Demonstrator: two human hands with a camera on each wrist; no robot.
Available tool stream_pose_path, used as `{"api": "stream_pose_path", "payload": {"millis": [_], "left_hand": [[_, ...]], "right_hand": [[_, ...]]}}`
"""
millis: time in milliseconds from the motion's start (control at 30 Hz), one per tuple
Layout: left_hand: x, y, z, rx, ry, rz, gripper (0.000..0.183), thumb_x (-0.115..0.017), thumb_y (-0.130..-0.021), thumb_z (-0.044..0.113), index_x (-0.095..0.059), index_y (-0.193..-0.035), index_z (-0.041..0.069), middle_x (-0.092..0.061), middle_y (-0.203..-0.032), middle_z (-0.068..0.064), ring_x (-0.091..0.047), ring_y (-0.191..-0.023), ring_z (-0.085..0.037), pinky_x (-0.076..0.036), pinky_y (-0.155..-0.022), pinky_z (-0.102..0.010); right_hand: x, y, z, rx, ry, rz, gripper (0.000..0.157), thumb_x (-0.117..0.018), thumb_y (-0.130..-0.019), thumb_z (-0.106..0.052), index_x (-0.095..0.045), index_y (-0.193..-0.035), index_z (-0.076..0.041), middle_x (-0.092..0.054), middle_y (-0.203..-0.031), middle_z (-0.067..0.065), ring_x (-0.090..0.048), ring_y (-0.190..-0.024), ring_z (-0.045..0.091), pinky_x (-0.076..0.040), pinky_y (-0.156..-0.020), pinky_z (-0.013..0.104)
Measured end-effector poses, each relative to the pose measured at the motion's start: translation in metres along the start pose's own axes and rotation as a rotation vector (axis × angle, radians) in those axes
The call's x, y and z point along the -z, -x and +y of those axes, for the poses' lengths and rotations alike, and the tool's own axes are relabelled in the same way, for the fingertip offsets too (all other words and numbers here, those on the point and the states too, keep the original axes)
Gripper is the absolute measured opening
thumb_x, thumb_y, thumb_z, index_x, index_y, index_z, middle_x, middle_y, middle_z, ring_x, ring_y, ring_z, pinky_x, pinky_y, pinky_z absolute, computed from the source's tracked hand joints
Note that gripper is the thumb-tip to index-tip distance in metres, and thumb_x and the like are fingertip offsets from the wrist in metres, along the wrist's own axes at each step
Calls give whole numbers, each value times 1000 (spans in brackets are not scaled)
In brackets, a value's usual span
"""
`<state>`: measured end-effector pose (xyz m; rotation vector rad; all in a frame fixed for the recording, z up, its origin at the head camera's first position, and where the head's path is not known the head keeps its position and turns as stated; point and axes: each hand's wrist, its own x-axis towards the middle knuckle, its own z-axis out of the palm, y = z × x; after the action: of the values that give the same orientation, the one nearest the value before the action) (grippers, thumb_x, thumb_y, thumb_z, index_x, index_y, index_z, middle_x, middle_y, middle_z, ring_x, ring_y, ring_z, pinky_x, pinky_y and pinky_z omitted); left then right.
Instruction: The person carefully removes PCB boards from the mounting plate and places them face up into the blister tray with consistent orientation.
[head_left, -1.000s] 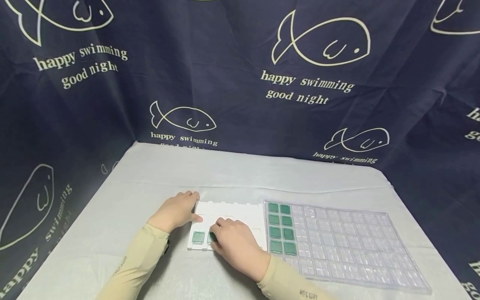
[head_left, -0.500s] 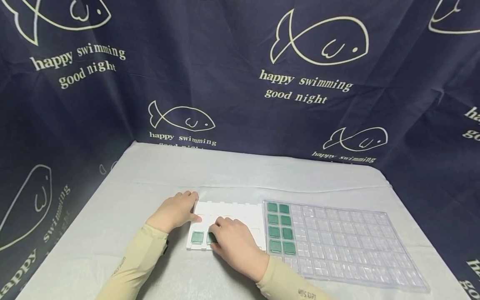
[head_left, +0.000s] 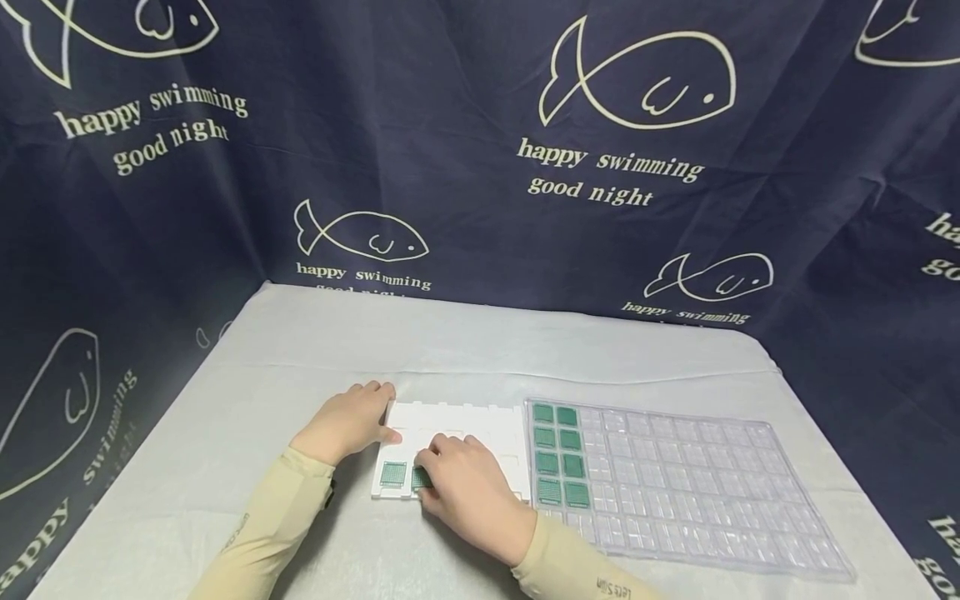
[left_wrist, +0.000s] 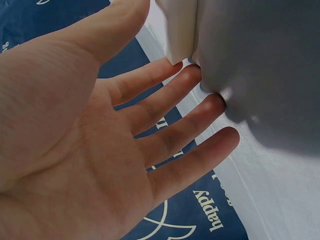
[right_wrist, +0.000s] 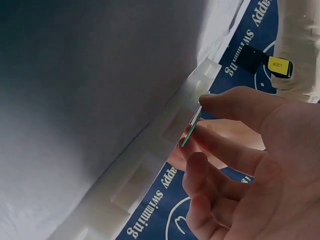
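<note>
My right hand [head_left: 468, 492] pinches a green perforated circuit board [head_left: 421, 477] between thumb and fingers, over the front of a white slotted tray [head_left: 461, 415]. Seen edge-on in the right wrist view, that board [right_wrist: 191, 131] is tilted against the tray's face, and the other fingers curl beside it. A second green board [head_left: 393, 474] lies in the tray's front left slot. At the tray's left edge is my left hand [head_left: 348, 425], its thumb on the top. Its fingers stretch out straight in the left wrist view, tips right at the tray's edge [left_wrist: 181, 35].
Right of the white tray lies a clear plastic compartment tray [head_left: 697, 487]. Its two leftmost columns hold several green boards [head_left: 547, 463]. The pale tablecloth [head_left: 480, 342] reaches back to a dark blue curtain [head_left: 465, 167] with fish prints.
Both hands hold almost the same place on the white tray. The whole head view has shifted slightly left.
</note>
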<state>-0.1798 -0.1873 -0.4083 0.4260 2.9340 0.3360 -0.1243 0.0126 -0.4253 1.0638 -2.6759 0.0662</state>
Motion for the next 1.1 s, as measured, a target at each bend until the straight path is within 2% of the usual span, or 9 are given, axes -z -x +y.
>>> {"api": "stream_pose_path", "payload": {"millis": [267, 633, 900, 1100], "left_hand": [[1, 1, 1, 0, 4, -1, 59, -83, -81, 34, -60, -123, 0, -66, -110, -15, -64, -97, -34, -56, -83, -52], [3, 1, 2, -4, 1, -4, 56, -83, -81, 35, -60, -120, 1, -65, -106, -14, -63, -95, -32, -56, -81, -51], [5, 2, 3, -16, -6, -1, 64, -83, -81, 36, -59, -127, -2, -66, -115, -19, -64, -103, -37, -56, -87, -53], [5, 2, 3, -16, 2, -3, 63, -83, -81, 35, -59, -127, -2, -66, -116, -19, -64, -103, -37, -56, -88, -53]], "right_hand": [[3, 2, -1, 2, -13, -30, 22, -82, -81, -31, -72, -97, -20, -63, -86, -9, -60, -73, 6, -37, -58, 18], [5, 3, -2, 7, 14, -28, 23, -84, -80, -31, -72, -96, -20, -61, -83, -9, -58, -69, 6, -36, -55, 18], [9, 7, -1, -4, 13, -25, 26, -85, -79, -31, -71, -98, -21, -63, -86, -9, -60, -72, 6, -39, -57, 19], [12, 11, 1, -9, -4, -24, 27, -86, -78, -28, -71, -100, -21, -63, -88, -9, -60, -73, 7, -39, -57, 18]]}}
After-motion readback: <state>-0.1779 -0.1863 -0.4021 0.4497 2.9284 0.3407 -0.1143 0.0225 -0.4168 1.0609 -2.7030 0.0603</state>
